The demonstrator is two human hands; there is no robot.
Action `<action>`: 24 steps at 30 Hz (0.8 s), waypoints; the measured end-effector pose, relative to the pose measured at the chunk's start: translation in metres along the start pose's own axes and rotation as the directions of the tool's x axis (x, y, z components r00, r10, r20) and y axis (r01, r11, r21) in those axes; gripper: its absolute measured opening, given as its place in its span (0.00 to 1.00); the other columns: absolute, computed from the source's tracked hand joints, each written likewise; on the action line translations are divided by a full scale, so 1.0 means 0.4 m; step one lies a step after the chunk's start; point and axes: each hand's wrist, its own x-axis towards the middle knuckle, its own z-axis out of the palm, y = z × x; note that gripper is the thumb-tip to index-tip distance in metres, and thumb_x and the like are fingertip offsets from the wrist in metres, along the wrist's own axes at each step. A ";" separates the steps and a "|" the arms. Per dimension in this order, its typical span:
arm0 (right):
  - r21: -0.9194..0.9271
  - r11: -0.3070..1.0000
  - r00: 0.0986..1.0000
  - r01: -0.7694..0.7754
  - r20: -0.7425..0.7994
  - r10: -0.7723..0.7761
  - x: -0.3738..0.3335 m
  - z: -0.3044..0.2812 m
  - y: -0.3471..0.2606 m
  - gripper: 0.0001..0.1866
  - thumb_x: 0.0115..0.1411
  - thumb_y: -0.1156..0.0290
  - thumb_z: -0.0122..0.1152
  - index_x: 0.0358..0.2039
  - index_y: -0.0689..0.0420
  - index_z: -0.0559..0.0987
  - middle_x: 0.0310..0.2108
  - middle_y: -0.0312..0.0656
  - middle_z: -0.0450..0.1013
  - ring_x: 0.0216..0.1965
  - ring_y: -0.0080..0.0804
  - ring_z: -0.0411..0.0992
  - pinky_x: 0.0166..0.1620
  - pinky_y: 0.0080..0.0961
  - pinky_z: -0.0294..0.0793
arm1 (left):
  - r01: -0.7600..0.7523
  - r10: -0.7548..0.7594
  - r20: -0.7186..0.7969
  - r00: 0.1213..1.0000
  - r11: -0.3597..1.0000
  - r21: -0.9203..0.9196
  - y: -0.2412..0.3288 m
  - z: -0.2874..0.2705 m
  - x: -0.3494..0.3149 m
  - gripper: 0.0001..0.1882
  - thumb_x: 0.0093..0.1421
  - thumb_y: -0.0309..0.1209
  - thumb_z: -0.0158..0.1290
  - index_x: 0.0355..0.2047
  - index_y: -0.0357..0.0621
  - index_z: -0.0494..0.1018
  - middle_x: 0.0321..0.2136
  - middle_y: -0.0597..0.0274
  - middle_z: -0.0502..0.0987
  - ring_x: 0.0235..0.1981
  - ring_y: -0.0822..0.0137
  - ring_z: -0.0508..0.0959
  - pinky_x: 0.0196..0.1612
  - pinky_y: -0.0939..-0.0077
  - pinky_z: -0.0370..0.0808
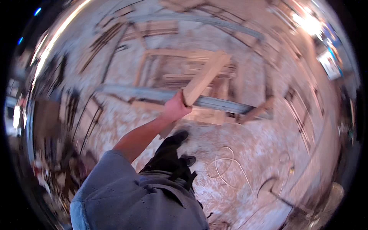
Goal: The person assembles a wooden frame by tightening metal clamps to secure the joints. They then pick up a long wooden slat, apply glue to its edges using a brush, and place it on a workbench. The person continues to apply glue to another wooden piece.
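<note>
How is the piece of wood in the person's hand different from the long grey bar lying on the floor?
The wooden board is pale tan, while the grey bar is a dull bluish grey. The wooden board is up in the air, gripped at its lower end by the left hand; the grey bar lies flat on the dusty floor. The wooden board looks shorter and wider; the grey bar runs much longer. Both are straight and blurred.

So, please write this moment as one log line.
left hand: grips end of wooden board | board: raised over dusty floor | right hand: not in view
</note>
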 end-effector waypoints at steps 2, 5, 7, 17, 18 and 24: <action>-0.107 0.993 0.999 0.042 0.007 -0.042 0.026 -0.050 -0.048 0.16 0.59 0.55 0.50 0.23 0.53 0.66 0.14 0.35 0.59 0.12 0.29 0.58 0.15 0.29 0.56 | 0.129 -0.152 -0.128 0.980 0.976 -0.174 -0.207 -0.145 -0.158 0.40 0.44 0.44 0.60 0.56 0.42 0.60 0.39 0.46 0.77 0.44 0.48 0.78 0.45 0.57 0.75; -0.254 0.959 0.992 0.126 0.028 -0.123 0.062 -0.109 -0.159 0.16 0.59 0.55 0.50 0.22 0.52 0.65 0.13 0.34 0.57 0.11 0.28 0.57 0.15 0.28 0.55 | 0.435 -0.471 -0.302 0.829 0.882 -0.181 -0.498 -0.262 -0.422 0.37 0.44 0.44 0.60 0.52 0.40 0.62 0.38 0.46 0.77 0.44 0.47 0.78 0.45 0.58 0.74; -0.332 0.926 0.983 0.180 0.042 -0.177 0.069 -0.105 -0.255 0.16 0.59 0.55 0.50 0.22 0.52 0.65 0.13 0.34 0.56 0.10 0.27 0.56 0.14 0.28 0.54 | 0.560 -0.625 -0.381 0.682 0.780 -0.279 -0.663 -0.289 -0.586 0.35 0.44 0.44 0.60 0.50 0.39 0.64 0.39 0.44 0.77 0.43 0.46 0.78 0.45 0.58 0.74; -0.479 0.715 0.860 0.509 0.247 -0.446 -0.165 0.263 -0.586 0.15 0.59 0.57 0.49 0.21 0.51 0.63 0.11 0.32 0.55 0.08 0.26 0.54 0.12 0.26 0.51 | 0.616 -0.997 0.006 0.077 0.043 -0.787 -1.106 -0.233 -0.930 0.23 0.44 0.42 0.58 0.30 0.30 0.76 0.26 0.47 0.80 0.28 0.57 0.81 0.32 0.63 0.77; -0.497 0.719 0.874 0.486 0.251 -0.416 -0.243 0.333 -0.587 0.13 0.58 0.59 0.49 0.22 0.51 0.64 0.12 0.32 0.56 0.08 0.26 0.55 0.11 0.26 0.52 | 0.597 -0.997 0.039 0.064 0.006 -0.802 -1.128 -0.243 -0.926 0.22 0.44 0.42 0.58 0.28 0.30 0.77 0.24 0.48 0.79 0.27 0.58 0.81 0.31 0.64 0.77; -0.600 0.524 0.793 0.604 0.393 -0.465 -0.426 0.611 -0.533 0.12 0.59 0.60 0.50 0.25 0.54 0.66 0.13 0.34 0.58 0.08 0.25 0.58 0.11 0.25 0.54 | 0.653 -0.999 0.004 -0.050 -0.036 -0.756 -1.425 -0.218 -0.842 0.23 0.46 0.46 0.59 0.28 0.33 0.79 0.24 0.53 0.79 0.25 0.60 0.80 0.31 0.65 0.77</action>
